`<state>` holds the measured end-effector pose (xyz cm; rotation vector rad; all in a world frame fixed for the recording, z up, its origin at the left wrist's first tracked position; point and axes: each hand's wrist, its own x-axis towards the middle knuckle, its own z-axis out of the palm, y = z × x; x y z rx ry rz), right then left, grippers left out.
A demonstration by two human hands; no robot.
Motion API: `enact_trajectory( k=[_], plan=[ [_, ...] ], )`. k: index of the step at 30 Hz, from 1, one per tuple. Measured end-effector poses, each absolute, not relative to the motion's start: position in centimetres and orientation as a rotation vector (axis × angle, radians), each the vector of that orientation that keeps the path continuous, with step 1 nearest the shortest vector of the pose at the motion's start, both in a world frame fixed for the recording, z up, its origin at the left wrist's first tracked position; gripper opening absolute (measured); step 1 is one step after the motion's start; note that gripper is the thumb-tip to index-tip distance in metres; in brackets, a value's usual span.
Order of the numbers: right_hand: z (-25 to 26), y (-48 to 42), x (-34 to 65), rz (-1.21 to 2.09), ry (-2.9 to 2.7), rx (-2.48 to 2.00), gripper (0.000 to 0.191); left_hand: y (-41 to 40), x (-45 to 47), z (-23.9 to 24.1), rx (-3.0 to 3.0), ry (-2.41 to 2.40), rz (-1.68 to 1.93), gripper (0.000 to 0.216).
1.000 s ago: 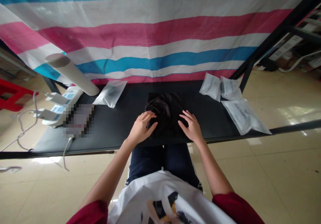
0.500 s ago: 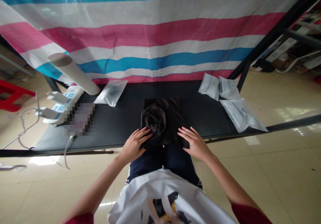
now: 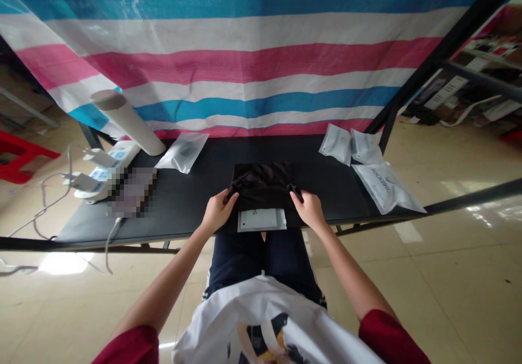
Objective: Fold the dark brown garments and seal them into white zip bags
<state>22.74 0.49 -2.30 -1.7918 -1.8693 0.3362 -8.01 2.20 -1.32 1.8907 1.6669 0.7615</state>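
Observation:
A folded black garment (image 3: 262,184) lies at the near edge of a black table (image 3: 191,195), right in front of me. My left hand (image 3: 217,213) pinches its left near corner and my right hand (image 3: 306,208) pinches its right near corner. The near half of the garment is folded up and away from me. Under it a flat white plastic bag (image 3: 261,220) with small print shows at the table edge, between my two hands.
Three white packaging bags (image 3: 369,162) lie at the table's right end, and a clear bag (image 3: 182,152) lies at the back left. A white tube (image 3: 125,122) leans at the left, beside a white power strip (image 3: 101,171) with cables. A striped tarp (image 3: 244,59) hangs behind.
My hands went from pressing flat on the garment to gripping its near corners and folding the near half back. That exposed the white bag underneath.

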Motion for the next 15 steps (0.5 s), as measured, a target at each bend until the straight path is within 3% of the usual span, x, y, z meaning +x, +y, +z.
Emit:
enact_trajectory(
  k=[6,8,15],
  plan=[
    [-2.4,3.1,22.8,0.269,-1.825,-1.935,0.029,4.3,-6.8,-1.0,1.908,1.923,0.663,0.026],
    [-2.4,3.7,23.2,0.311,-1.796,-1.953,0.024,4.6,-6.8,-0.6,1.903,1.958,0.630,0.030],
    [-2.1,6.2,23.7,0.388,-1.725,-1.938,0.053,8.1,-8.6,-1.4,1.955,1.908,0.461,0.062]
  ],
)
